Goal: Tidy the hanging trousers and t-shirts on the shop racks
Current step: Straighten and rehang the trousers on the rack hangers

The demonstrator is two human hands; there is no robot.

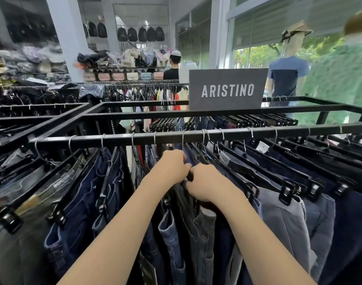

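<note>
Plainly, both hands met under the middle of the black metal rail. The left hand and right hand each had a grip curled tight on one black plastic clip hanger carrying dark denim trousers. Squaring the stiff waistband in its clips and then evening the wire hooks looked wisest.

The trousers hang packed on black clip hangers along the near rail (denim toward nine o'clock, grey and navy toward three); t-shirts hang at twelve o'clock.
</note>
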